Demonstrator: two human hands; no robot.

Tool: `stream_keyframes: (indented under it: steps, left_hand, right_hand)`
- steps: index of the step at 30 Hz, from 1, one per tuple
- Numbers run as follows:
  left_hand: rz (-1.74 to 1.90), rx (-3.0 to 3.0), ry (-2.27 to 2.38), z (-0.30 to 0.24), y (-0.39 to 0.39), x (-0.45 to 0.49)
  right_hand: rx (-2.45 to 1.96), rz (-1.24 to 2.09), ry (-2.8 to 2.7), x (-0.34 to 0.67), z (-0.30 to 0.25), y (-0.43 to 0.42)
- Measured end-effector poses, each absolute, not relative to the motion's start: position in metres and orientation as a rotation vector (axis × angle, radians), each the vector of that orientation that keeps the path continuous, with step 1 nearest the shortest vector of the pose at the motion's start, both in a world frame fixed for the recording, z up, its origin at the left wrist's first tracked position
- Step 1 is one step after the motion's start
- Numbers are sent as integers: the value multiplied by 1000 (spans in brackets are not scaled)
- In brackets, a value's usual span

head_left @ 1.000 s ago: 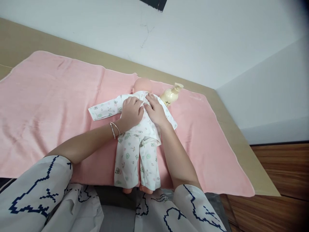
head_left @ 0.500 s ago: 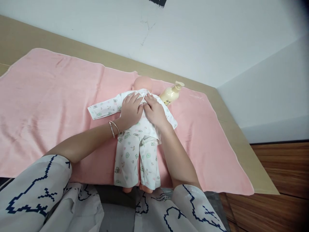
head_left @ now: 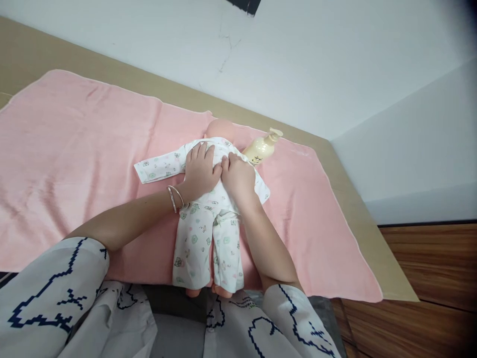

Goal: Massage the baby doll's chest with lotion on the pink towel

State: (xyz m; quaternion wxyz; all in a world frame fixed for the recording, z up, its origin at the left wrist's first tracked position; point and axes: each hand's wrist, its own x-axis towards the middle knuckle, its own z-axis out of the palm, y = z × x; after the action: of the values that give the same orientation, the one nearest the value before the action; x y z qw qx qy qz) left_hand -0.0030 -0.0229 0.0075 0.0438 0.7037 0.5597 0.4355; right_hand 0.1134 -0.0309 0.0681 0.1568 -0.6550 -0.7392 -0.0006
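Observation:
A doll (head_left: 216, 196) in white patterned pyjamas lies on a pink cloth, its head away from me and its feet at the near edge. My left hand (head_left: 201, 169) rests flat on the upper part of the pyjama top, fingers loosely apart. Beside it, my right hand (head_left: 239, 179) lies over the other side of the doll's upper body. Its fingers are bent a little and partly hidden from view, and no object shows in it. Close to the doll's right-side shoulder is a cream pump bottle (head_left: 261, 147), touched by neither hand.
The pink cloth (head_left: 93, 144) covers much of a tan table (head_left: 346, 199). A white wall (head_left: 290, 59) rises behind the table's far edge. Brown wood-grained boards (head_left: 436, 263) show beyond the table at the right.
My right hand has turned and slid slightly outward and down, its fingers more bent than before. My left hand stays in nearly the same place. The view has shifted slightly.

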Motion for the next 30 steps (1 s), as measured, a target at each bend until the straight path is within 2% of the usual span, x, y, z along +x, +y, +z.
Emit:
stream_keyframes:
  steps: [7,13,16,23,30]
  left_hand:
    - [1309,2238,1608,4,-19,-7]
    - [1366,2362,1519,7,-20,-7]
    - [1395,2300,1614,9,-24,-6]
    - [1278,2162,1743,11,-25,-6]
    - [1224,2252,1658,6,-19,-8]
  right_hand:
    - [-1797,2,-2179,117,77,-41]
    - [-1516,233,-2165,130,59,-19]
    - [-1557,276,-2150,130,51,-11]
    - [-1782,125,-2128,112,63,-37]
    - [-1591,294,-2142,123,57,-25]
